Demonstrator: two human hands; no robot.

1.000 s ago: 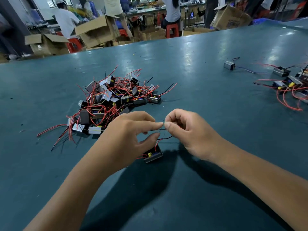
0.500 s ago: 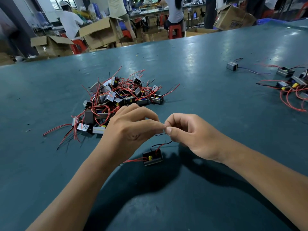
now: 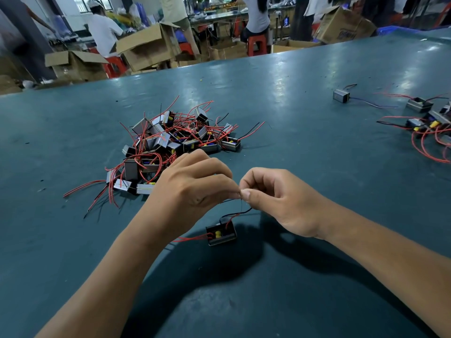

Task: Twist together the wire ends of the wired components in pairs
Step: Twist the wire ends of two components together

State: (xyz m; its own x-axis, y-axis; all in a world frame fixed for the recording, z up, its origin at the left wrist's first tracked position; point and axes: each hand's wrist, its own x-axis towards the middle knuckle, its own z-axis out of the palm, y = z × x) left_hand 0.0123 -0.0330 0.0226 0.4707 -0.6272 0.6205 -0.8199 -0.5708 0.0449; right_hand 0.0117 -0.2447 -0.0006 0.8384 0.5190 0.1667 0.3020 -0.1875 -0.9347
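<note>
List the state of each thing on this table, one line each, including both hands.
Left hand: pinching the black wire end.
Right hand: pinching the same wire ends.
Black wire: lifted, held between both hands.
Component: resting on the table, below the hands.
Pile of components: heaped, wires tangled.
Lone component: lying apart, far right.

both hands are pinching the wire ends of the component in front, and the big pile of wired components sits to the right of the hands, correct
Not quite: in the head view the pile lies left of the hands. The left hand and right hand do pinch the wire ends of the component.
</note>
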